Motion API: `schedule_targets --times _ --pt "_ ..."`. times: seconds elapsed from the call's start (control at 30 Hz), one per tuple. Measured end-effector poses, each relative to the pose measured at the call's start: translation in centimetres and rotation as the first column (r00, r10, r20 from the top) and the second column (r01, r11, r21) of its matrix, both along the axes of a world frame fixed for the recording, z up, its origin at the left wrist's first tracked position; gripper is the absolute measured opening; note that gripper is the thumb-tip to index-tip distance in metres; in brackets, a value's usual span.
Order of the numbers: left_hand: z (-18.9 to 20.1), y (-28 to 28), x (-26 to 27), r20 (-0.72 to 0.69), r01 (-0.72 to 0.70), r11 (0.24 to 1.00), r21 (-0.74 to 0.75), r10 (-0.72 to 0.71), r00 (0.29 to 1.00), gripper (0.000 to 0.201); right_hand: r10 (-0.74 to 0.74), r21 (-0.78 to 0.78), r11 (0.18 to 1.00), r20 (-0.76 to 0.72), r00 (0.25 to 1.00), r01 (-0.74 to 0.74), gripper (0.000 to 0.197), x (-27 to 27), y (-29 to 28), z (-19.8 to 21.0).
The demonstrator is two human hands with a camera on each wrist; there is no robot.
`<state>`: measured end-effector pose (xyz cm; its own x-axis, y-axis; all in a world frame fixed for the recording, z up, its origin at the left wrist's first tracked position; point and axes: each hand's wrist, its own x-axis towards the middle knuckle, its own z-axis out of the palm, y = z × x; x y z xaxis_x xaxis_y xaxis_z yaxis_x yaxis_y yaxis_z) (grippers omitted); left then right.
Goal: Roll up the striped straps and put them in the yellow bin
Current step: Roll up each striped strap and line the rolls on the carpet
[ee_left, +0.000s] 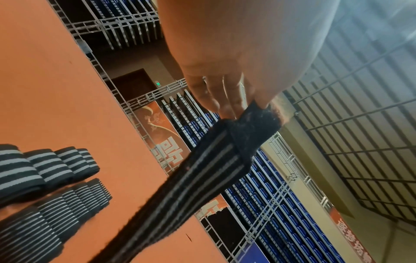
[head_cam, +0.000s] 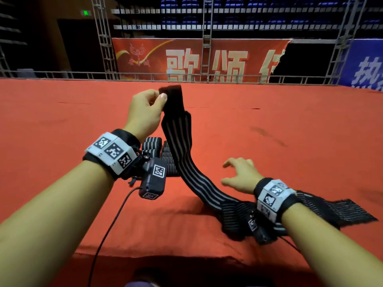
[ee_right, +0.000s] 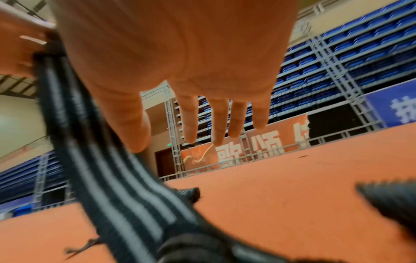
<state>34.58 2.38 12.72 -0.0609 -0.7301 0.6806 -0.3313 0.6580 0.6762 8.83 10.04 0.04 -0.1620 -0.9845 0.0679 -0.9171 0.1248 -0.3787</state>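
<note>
A wide flat surface covered in red-orange felt-like cloth point(head_cam: 290, 125) is being seen stretching away to a low grey metal railing point(head_cam: 145, 76) at its far edge. Behind the railing, a red fabric banner with large pale characters and a gold emblem point(head_cam: 199, 59) is being displayed, its right end torn away against a dark opening. A blue banner with white characters point(head_cam: 366, 65) is being shown at the far right. Grey lattice truss columns point(head_cam: 103, 38) are being seen rising upright, with rows of blue stadium seats point(head_cam: 259, 5) behind them. A small green lit sign point(head_cam: 86, 12) is being shown above a dark doorway point(head_cam: 80, 44).
</note>
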Motion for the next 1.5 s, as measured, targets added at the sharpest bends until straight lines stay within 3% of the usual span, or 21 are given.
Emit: schedule_targets --times 0.13,0.2,0.33,0.43,0.47,0.57,0.67,0.83,0.97,1.07,1.13,1.2,1.3,1.4,1.5 --pt "0.7 1.2 -0.1 -0.005 0.035 0.998 -0.046 -0.035 0.999 0.034 0.078 0.048 0.995 0.093 0.993 -0.083 0.076 2.5 -0.3 -1.8" --pt "1.0 1.5 0.1 -0.011 0.061 0.997 -0.045 -0.062 0.998 0.029 0.091 0.014 0.995 0.236 0.967 -0.097 0.079 3.0 -1.0 -1.6" --pt "1.0 2.5 0.1 0.009 0.111 0.993 -0.035 -0.111 0.994 0.027 0.176 -0.104 0.984 0.651 0.739 -0.142 0.065 4.2 -2.7 1.2" --pt "0.7 2.5 0.6 -0.01 0.123 0.992 -0.039 -0.123 0.992 0.025 0.262 -0.158 0.965 0.648 0.715 -0.21 0.022 5.1 -3.9 3.2" --pt "0.6 2.4 0.8 -0.022 0.122 0.992 -0.028 -0.123 0.992 0.024 0.292 -0.191 0.956 0.637 0.714 -0.221 0.016 5.3 -4.3 3.6" --pt "0.1 1.9 1.7 -0.088 0.112 0.994 0.008 -0.111 0.99 0.028 0.382 -0.273 0.924 0.661 0.646 -0.267 0.01 6.5 -4.6 5.4" --pt "-0.8 1.4 2.5 -0.136 0.096 0.993 0.064 -0.087 0.987 0.027 0.407 -0.198 0.892 0.745 0.529 -0.406 0.035 8.2 -3.4 7.3" --pt "-1.2 1.1 4.0 -0.199 0.052 0.994 0.092 -0.033 0.979 0.03 0.429 -0.104 0.864 0.662 0.614 -0.492 0.01 8.9 -2.8 7.0" --pt "-1.3 0.9 4.2 -0.308 0.1 0.981 0.166 -0.045 0.95 0.027 0.464 -0.324 0.885 0.54 0.702 -0.335 0.019 9.3 -3.7 7.6" --pt "-2.8 2.1 3.2 -0.273 0.248 0.925 0.287 -0.169 0.947 0.031 0.436 -0.462 0.871 0.568 0.698 -0.168 0.016 10.1 -4.4 10.2" --pt "-4.8 2.9 1.9 -0.114 0.318 0.894 0.317 -0.297 0.948 0.036 0.437 -0.496 0.858 0.575 0.691 -0.13 0.014 10.5 -4.5 12.1" --pt "-6.7 3.3 0.5 0.021 0.3 0.896 0.328 -0.325 0.946 0.029 0.466 -0.517 0.845 0.593 0.656 -0.133 0.013 11.3 -4.6 13.7" --pt "-7.1 3.4 -0.7 -0.094 0.251 0.915 0.314 -0.233 0.968 0.011 0.495 -0.536 0.831 0.589 0.639 -0.151 0.011 12.0 -4.5 14.8" --pt "-5.5 3.3 -0.6 -0.215 0.307 0.899 0.313 -0.247 0.945 0.012 0.477 -0.506 0.848 0.601 0.641 -0.158 0.003 10.7 -4.3 13.7" --pt "-4.1 3.3 0.8 -0.112 0.314 0.881 0.353 -0.294 0.949 0.016 0.459 -0.427 0.88 0.657 0.598 -0.207 0.012 9.1 -3.3 11.8"
